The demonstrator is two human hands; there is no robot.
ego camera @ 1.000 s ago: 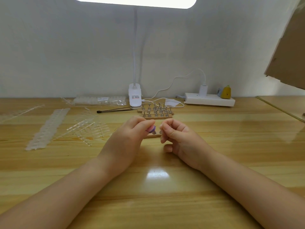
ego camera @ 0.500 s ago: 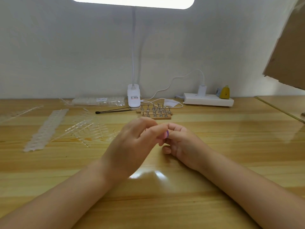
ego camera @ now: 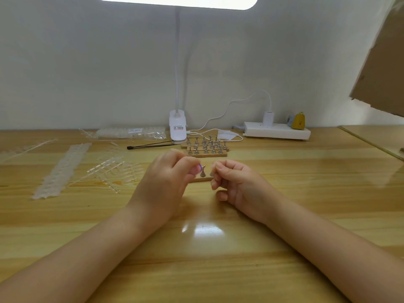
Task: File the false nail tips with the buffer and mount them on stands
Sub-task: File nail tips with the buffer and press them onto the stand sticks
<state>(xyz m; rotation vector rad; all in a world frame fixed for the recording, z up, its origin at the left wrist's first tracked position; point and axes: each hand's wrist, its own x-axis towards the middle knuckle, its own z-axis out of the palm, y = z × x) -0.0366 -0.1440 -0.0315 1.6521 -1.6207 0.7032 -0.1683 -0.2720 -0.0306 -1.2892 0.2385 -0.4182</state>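
Purple-edged pink buffer block is staying pinched in our left hand grip; our right hand, now drawn apart, is pinching something unseen, suggesting mounting comes next.

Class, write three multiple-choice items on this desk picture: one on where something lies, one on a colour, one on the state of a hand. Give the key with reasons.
1. Where is the black-tipped stick?
A. left of the wooden racks of metal stands
B. on the power strip
C. in the right hand

2. What colour is the small bag-shaped charm on the power strip?
A. red
B. yellow
C. black

3. What is the left hand doing?
A. lying flat
B. pinching a pink and purple buffer
C. gripping the lamp clamp

Key: 1 A, it lies on the desk beside the racks; 2 B, it is mustard yellow; 3 B, the fingers curl round the buffer.
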